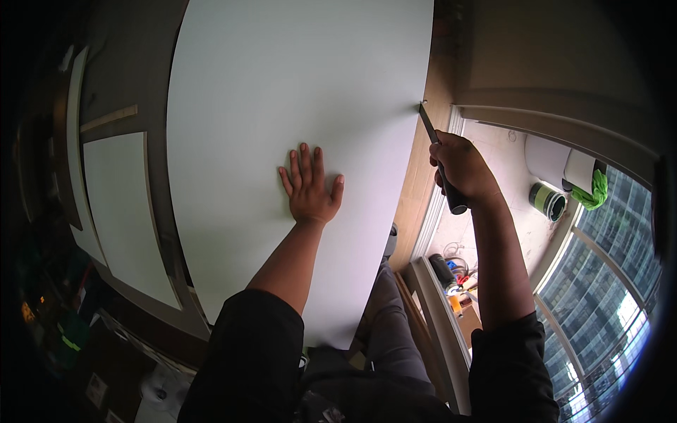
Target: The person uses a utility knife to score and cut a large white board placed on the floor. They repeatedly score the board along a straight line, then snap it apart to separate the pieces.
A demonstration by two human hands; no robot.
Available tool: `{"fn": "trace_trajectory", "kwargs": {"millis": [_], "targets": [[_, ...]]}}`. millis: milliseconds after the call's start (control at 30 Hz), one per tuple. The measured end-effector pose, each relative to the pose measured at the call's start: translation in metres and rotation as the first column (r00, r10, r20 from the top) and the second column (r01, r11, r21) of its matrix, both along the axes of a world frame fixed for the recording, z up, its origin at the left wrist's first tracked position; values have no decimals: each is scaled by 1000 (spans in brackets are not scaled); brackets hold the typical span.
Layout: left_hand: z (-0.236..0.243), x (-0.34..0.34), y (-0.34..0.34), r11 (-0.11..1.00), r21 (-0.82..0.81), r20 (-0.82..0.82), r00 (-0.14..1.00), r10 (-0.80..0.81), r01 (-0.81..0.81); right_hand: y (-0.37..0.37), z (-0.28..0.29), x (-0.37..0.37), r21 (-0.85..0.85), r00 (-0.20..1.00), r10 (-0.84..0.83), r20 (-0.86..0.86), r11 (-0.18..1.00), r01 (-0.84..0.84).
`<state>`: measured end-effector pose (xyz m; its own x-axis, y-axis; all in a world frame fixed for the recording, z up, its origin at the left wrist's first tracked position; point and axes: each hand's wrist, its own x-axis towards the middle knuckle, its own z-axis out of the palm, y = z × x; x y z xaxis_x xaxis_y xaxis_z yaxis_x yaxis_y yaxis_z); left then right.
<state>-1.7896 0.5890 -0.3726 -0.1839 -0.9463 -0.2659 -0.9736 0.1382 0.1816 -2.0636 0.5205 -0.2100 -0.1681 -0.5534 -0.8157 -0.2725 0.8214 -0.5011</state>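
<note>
A large white board (296, 92) lies in front of me, its long right edge running away from me. My left hand (310, 194) rests flat on it, fingers spread, holding nothing. My right hand (462, 169) is wrapped round a long, narrow, dark hand tool (429, 125) with a thick, round-ended handle; whether it is a file or a blade I cannot tell. The tool's far tip meets the board's right edge, while its handle end points back toward me. Most of the grip is hidden by my fingers.
Smaller white panels (123, 204) lie to the left. Beyond the right edge are a wooden floor (423, 176), a door track (430, 229), a can (546, 201), a green bag (596, 190) and a heap of tools (458, 282). Tall windows (599, 282) stand at far right.
</note>
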Motion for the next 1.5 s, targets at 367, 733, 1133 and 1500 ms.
{"fn": "trace_trajectory", "kwargs": {"millis": [367, 733, 1133, 1500], "targets": [[-3, 2, 2, 999, -33, 11, 1000, -11, 11, 0, -36, 9, 21, 999, -34, -17, 999, 34], [-4, 0, 3, 999, -42, 8, 1000, -13, 13, 12, -58, 16, 23, 999, -30, -30, 999, 30], [-5, 2, 4, 999, -46, 21, 1000, -14, 15, 56, -44, 24, 33, 994, -101, 45, 994, 100], [-9, 4, 4, 995, -103, -6, 1000, -10, 9, 96, -25, 41, 98, 991, -104, 80, 991, 96]]}}
